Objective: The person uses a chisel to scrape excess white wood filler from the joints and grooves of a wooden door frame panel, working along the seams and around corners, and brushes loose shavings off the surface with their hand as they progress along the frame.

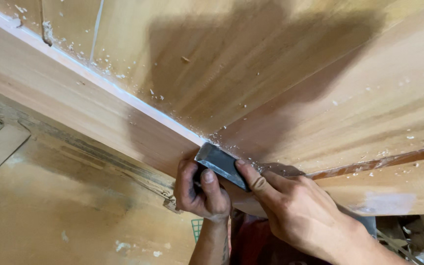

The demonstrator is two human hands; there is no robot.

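Left hand curled in a closed grip, thumb up; right hand reaches across, index finger extended, both forearms rising from below.

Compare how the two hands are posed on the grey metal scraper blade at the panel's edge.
The left hand is curled in a fist-like grip below the flat grey metal scraper blade, thumb up against it. The right hand lies stretched out, its index finger laid along the blade's edge. Both touch the blade at the edge of the wooden panel.

bare panel beyond white ridge
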